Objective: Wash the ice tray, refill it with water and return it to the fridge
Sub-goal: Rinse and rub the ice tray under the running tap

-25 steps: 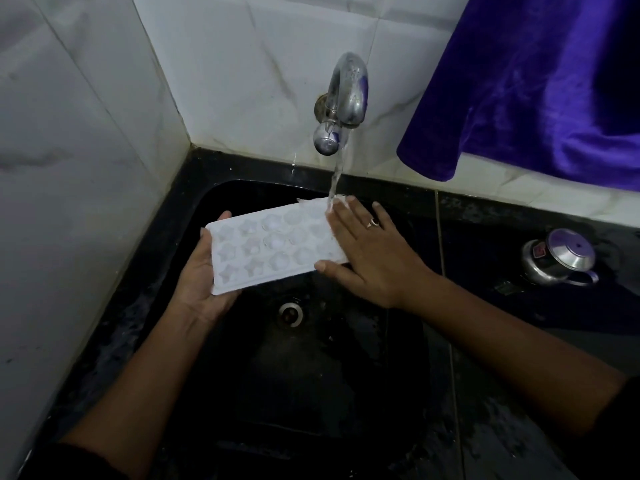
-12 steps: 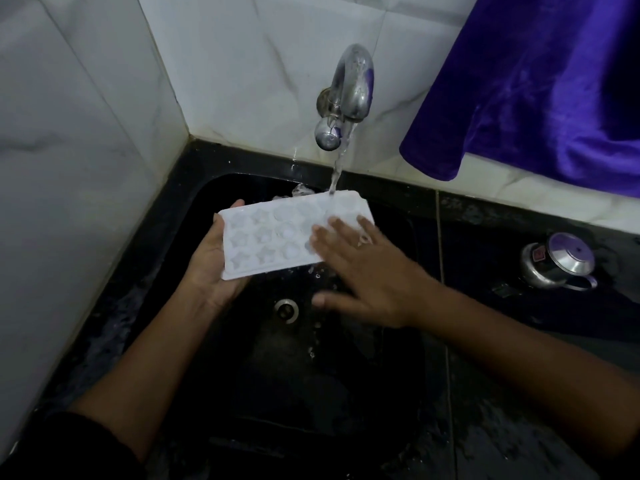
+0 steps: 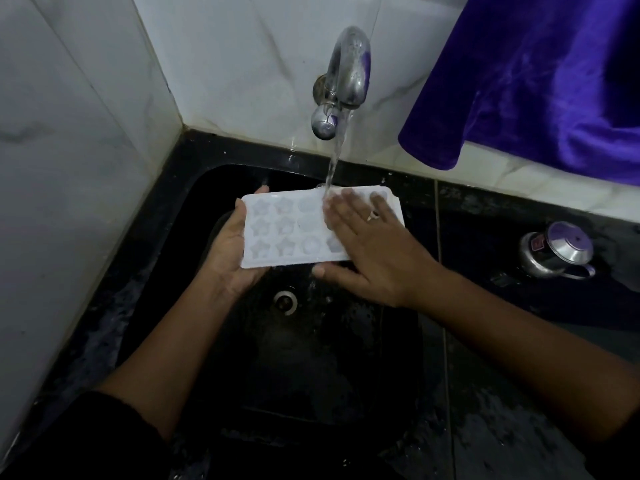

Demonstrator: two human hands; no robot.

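Note:
A white ice tray [image 3: 277,230] with star and round moulds is held face up over the black sink [image 3: 194,188]. My left hand [image 3: 232,251] grips its left end from below, thumb on the rim. My right hand [image 3: 374,244] lies flat on the tray's right half with straight fingers, a ring on one finger. Water runs from the steel tap [image 3: 346,74] and lands on the tray's far edge by my right fingertips.
The drain [image 3: 285,301] sits in the sink bottom under the tray. A steel pot with a lid [image 3: 557,249] stands on the wet black counter at the right. A purple cloth [image 3: 540,74] hangs over the white tiled wall at the upper right.
My right hand slid back up over the tray's right half toward the water stream. The tray stays under the tap in my left hand.

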